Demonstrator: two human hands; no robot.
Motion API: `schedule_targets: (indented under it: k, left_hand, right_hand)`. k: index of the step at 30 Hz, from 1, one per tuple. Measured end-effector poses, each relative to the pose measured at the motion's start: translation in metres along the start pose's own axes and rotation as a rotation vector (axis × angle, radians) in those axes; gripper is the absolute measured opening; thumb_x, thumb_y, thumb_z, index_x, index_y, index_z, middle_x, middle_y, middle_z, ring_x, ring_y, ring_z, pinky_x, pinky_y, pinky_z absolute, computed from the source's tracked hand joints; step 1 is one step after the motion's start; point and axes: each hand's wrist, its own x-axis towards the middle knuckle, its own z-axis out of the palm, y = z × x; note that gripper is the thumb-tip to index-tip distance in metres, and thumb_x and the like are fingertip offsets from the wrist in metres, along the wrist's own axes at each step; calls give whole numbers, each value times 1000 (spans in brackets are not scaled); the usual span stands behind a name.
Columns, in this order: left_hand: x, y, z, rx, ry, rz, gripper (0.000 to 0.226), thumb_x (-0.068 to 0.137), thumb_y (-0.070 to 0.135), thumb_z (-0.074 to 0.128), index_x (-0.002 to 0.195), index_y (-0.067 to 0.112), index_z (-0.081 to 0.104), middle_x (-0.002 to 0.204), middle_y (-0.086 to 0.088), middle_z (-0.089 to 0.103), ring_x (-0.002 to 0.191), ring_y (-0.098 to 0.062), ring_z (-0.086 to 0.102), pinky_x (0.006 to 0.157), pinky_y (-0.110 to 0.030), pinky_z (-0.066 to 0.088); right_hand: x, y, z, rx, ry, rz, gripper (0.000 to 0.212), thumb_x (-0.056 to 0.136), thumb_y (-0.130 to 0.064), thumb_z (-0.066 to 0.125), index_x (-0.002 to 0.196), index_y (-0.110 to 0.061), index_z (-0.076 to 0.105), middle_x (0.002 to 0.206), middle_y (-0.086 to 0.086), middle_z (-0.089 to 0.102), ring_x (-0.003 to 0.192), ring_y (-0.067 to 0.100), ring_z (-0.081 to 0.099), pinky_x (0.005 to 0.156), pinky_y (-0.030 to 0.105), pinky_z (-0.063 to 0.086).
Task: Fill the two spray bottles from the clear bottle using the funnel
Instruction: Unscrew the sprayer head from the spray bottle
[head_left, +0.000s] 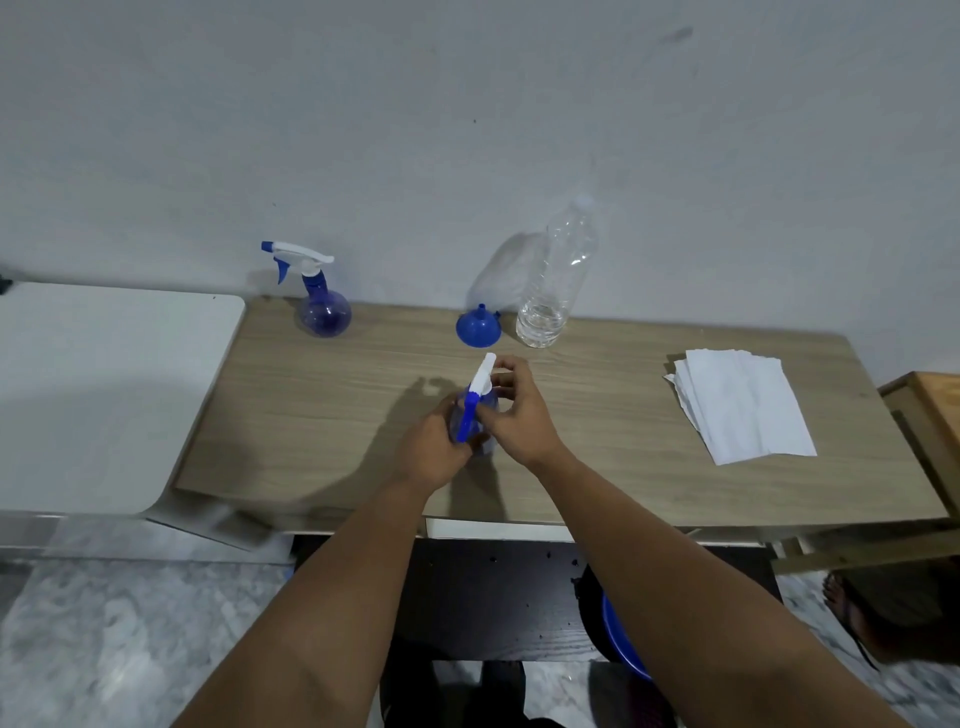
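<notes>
Both hands are gripping a spray bottle (475, 415) at mid surface (311, 415): left hand (434, 447) is wrapping its blue body, right hand (511, 410) is pinching the white sprayer head. 2nd sprayer (317, 296), blue funnel (478, 327) & clear bottle (556, 275) are standing at the back by the wall; tissues (743, 405) are lying to the right. No readable labels/writing.

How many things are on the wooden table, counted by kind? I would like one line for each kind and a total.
Spray bottles: 2, one standing at the back, one held in both hands
Clear bottle: 1
Funnel: 1
Paper stack: 1
Total: 5
</notes>
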Motion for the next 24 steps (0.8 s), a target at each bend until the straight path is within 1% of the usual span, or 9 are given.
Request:
schedule_targets:
  k: [2,5,7,10,12,14,17,21,24]
  left_hand:
    - [0,0,0,10,14,7,49,78,31,73,122,39,52,94,9,70,83,-14,67,75,-35,56]
    - [3,-6,2,4,-7,-20,46,77,38,74,117,42,52,93,11,70,84,-11,67,76,-36,56]
    - [5,-8,4,-5,2,-23,39,80,31,69,115,40,54,91,11,68,85,-13,67,76,-37,57]
    - [4,-6,1,-1,-22,-14,36,81,37,68,115,38,54,89,11,68,82,-11,67,72,-33,56]
    - [7,-10,2,5,-26,-11,40,75,44,72,112,45,54,90,13,70,82,-9,68,72,-35,57]
    - [8,-14,5,38,-7,-18,32,77,35,72,105,41,57,87,15,67,81,-9,66,70,-31,56]
    - [5,-9,1,54,12,-2,28,84,23,70,105,33,54,79,14,60,78,-15,63,62,-23,46]
    - [7,-3,-4,26,7,8,48,79,34,74,122,39,53,95,11,71,85,-14,68,77,-33,56]
    - [5,-1,-5,-8,24,12,51,85,32,74,130,30,51,104,12,66,81,-4,62,68,-8,46]
  right_hand:
    - [1,1,1,-17,0,-30,37,84,-15,71,119,-19,63,114,3,67,107,18,63,93,26,48]
    - [-2,-3,3,10,-14,5,48,82,-15,70,127,-27,60,119,7,64,109,14,61,90,19,48]
    - [-4,-5,1,47,-2,24,49,85,-9,77,125,-29,56,117,2,66,108,9,63,83,16,51]
    - [-1,-4,2,17,21,-21,31,86,-6,71,116,-16,65,111,3,69,106,17,65,91,26,48]
    - [-2,-8,5,13,-7,4,42,85,-9,67,125,-21,65,116,2,68,108,12,64,92,25,49]
    - [-3,-11,6,20,2,44,47,83,-18,74,126,-31,60,116,-6,69,111,8,64,95,25,53]
    - [0,-9,6,11,41,2,33,82,-14,75,113,-19,64,108,-5,71,107,13,67,95,30,52]
    - [1,-11,4,-4,88,-27,31,85,-3,73,112,-17,72,112,5,69,106,17,65,94,23,49]
    - [5,-14,-1,27,139,-27,27,85,0,75,109,-11,75,112,7,72,107,19,68,96,28,52]
